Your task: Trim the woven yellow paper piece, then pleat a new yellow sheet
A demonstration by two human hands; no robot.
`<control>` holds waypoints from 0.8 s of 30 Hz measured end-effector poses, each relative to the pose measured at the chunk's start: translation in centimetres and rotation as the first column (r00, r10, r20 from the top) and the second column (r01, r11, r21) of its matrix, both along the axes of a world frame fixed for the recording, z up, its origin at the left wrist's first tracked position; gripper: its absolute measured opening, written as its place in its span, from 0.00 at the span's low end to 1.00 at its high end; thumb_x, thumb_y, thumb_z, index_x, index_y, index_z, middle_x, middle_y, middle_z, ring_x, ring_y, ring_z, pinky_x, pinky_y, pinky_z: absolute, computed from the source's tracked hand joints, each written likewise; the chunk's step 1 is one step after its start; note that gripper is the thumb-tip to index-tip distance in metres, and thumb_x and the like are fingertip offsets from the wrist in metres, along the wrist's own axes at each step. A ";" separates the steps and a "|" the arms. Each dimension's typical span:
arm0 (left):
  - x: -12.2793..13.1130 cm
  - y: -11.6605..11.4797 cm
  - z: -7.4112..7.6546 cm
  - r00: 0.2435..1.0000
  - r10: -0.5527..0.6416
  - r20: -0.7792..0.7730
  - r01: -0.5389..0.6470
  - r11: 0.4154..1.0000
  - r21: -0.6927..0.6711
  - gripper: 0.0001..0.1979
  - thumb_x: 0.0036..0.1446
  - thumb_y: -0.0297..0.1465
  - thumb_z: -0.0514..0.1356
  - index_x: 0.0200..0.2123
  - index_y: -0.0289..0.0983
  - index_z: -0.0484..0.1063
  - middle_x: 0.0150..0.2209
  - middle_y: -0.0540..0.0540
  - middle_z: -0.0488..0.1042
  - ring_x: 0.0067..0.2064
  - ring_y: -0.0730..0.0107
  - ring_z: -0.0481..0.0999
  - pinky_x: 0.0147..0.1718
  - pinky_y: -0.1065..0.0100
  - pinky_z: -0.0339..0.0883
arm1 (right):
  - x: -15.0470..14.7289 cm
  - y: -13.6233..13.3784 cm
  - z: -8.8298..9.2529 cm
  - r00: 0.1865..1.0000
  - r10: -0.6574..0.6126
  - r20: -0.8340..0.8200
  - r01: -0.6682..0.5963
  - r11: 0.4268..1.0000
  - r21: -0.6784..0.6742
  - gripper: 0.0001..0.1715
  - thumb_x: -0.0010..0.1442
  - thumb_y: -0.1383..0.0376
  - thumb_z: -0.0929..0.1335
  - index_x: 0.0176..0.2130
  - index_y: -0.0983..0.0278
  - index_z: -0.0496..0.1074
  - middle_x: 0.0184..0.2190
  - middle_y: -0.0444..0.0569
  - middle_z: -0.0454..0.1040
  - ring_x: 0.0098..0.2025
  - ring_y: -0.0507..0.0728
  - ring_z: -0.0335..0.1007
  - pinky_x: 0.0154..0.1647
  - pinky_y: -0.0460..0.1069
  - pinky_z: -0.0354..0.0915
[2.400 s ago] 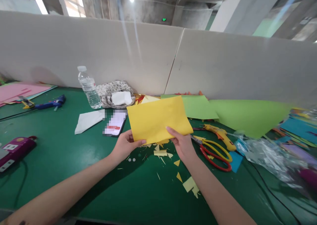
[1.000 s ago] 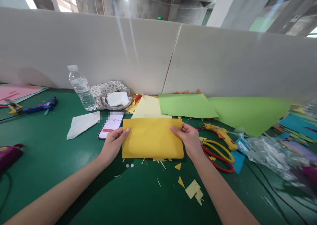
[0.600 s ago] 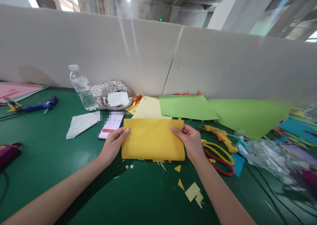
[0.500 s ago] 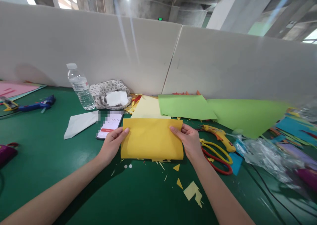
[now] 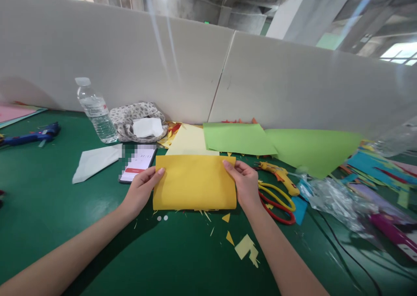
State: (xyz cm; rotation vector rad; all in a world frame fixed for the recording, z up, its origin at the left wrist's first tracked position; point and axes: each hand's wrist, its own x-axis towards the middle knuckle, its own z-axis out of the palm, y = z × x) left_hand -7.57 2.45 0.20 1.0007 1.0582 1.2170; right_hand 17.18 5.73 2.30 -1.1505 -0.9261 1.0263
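A folded yellow sheet of paper (image 5: 194, 182) lies low over the green table (image 5: 65, 209). My left hand (image 5: 140, 190) pinches its upper left corner, thumb on top. Gripping the upper right corner is my right hand (image 5: 245, 186), fingers closed on the paper's edge. Small yellow paper scraps (image 5: 244, 247) lie on the table just in front of the sheet.
Red-and-yellow scissors (image 5: 276, 198) and a yellow glue gun (image 5: 276, 173) lie right of my right hand. A phone (image 5: 138, 162), white paper (image 5: 94, 162), water bottle (image 5: 94, 111) and cloth pouch (image 5: 137, 120) sit at left; green sheets (image 5: 241, 138) behind; a plastic bag (image 5: 339, 198) at right.
The yellow sheet came down from a raised, tilted hold to lie flat and squared near the table. Both hands shifted to its upper corners. The view drifted slightly.
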 end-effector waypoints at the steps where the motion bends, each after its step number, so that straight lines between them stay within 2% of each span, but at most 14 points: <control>1: 0.0 0.0 0.0 1.000 0.000 -0.007 0.000 1.000 0.002 0.20 0.49 0.44 0.61 0.42 0.39 0.72 0.40 0.46 0.77 0.39 0.62 0.75 0.34 0.69 0.69 | 0.0 0.0 0.0 1.000 -0.007 0.006 0.007 1.000 0.004 0.16 0.37 0.58 0.76 0.26 0.64 0.74 0.24 0.46 0.77 0.26 0.56 0.72 0.29 0.50 0.68; 13: 0.1 -0.1 0.0 0.998 0.006 -0.058 -0.006 1.000 -0.007 0.24 0.48 0.47 0.61 0.44 0.38 0.71 0.42 0.44 0.76 0.41 0.58 0.75 0.32 0.67 0.70 | 0.0 0.0 0.0 0.999 -0.012 0.031 0.012 1.000 -0.012 0.16 0.39 0.55 0.75 0.25 0.63 0.73 0.24 0.45 0.76 0.26 0.56 0.72 0.28 0.50 0.68; 20: 0.1 0.0 0.0 1.000 0.014 -0.020 -0.014 1.000 -0.011 0.20 0.47 0.45 0.62 0.41 0.40 0.72 0.39 0.47 0.76 0.38 0.63 0.75 0.33 0.69 0.69 | -0.1 -0.1 0.0 1.000 0.008 -0.003 -0.008 1.000 -0.012 0.14 0.39 0.57 0.75 0.25 0.62 0.73 0.25 0.45 0.77 0.27 0.56 0.72 0.30 0.50 0.68; 24: 0.0 0.0 0.0 0.999 0.017 -0.029 -0.018 1.000 -0.011 0.20 0.47 0.45 0.62 0.41 0.39 0.72 0.39 0.46 0.76 0.38 0.63 0.75 0.33 0.69 0.69 | -0.1 -0.1 0.0 1.000 0.016 -0.010 -0.016 1.000 -0.005 0.13 0.40 0.58 0.75 0.25 0.62 0.73 0.25 0.45 0.77 0.27 0.56 0.72 0.30 0.49 0.68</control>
